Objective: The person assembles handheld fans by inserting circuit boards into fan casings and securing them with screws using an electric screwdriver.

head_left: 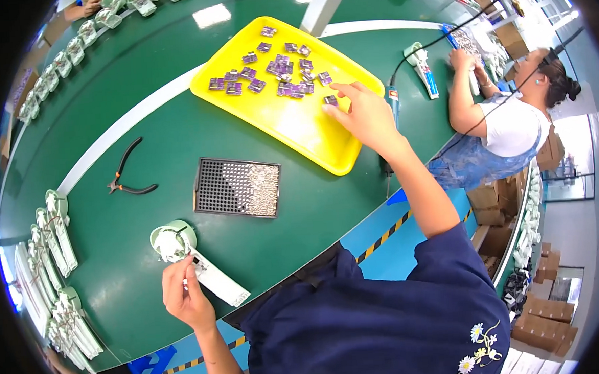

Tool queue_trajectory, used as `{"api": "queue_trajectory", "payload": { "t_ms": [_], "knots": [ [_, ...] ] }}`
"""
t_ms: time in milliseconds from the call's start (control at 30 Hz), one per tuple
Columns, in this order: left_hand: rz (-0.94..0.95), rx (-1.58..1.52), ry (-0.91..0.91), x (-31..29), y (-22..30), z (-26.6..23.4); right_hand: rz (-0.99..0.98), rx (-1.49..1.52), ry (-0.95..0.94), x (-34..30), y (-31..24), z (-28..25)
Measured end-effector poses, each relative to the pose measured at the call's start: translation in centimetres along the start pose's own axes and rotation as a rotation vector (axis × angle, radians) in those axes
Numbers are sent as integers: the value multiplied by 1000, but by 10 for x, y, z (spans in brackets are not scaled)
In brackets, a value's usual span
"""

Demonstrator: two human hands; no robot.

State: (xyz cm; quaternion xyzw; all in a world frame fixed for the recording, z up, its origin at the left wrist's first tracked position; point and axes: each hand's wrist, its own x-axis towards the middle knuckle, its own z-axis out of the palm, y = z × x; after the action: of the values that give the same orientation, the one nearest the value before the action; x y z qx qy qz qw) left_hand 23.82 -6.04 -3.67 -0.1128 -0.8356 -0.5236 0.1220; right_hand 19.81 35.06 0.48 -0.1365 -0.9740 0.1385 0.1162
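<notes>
My right hand [367, 116] reaches over the yellow tray [290, 130], its thumb and index finger apart around a small purple circuit board [331, 100]. Whether they touch the board is hard to see. Several more purple boards [279, 66] lie loose and clustered in the tray. At the near left, my left hand [187, 298] is closed in a pinch beside a pale green round housing [172, 240] with a white handle [218, 281]. A dark bit and a white bit show at its fingers, too small to name. The housing lies on the green table.
A black perforated rack [237, 188], partly filled with small metal parts, lies mid-table. Left of it are black-and-orange pliers [126, 172]. A blue power screwdriver [393, 104] hangs by the tray's right side. More housings [54, 227] line the left edge. A co-worker [506, 118] works at right.
</notes>
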Motion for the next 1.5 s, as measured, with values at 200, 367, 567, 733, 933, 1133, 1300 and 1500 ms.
{"api": "queue_trajectory", "payload": {
  "t_ms": [200, 367, 567, 733, 933, 1133, 1300, 1500],
  "knots": [
    [-44, 40, 162, -11, 3, -1, 2, 366, -17, 4, 1, 22],
    [-52, -90, 172, -2, -3, 5, 157, 1242, -295, -60, -87, -16],
    [-144, -116, 199, -8, 0, -1, -80, 1251, -674, -101, -191, 29],
    [-412, -431, 213, -10, 5, -1, -421, 945, -267, -107, -211, 51],
    [-458, -496, 194, -9, -2, 2, -580, 718, -305, -88, -220, 46],
    [-476, -520, 157, -3, 0, -1, -607, 498, -356, -90, -229, 56],
    [-534, -531, 142, 0, 6, -2, -626, 424, -398, -84, -231, 50],
    [-511, -493, 128, -1, 7, 3, -643, 324, -458, -77, -230, 46]
  ]
}}
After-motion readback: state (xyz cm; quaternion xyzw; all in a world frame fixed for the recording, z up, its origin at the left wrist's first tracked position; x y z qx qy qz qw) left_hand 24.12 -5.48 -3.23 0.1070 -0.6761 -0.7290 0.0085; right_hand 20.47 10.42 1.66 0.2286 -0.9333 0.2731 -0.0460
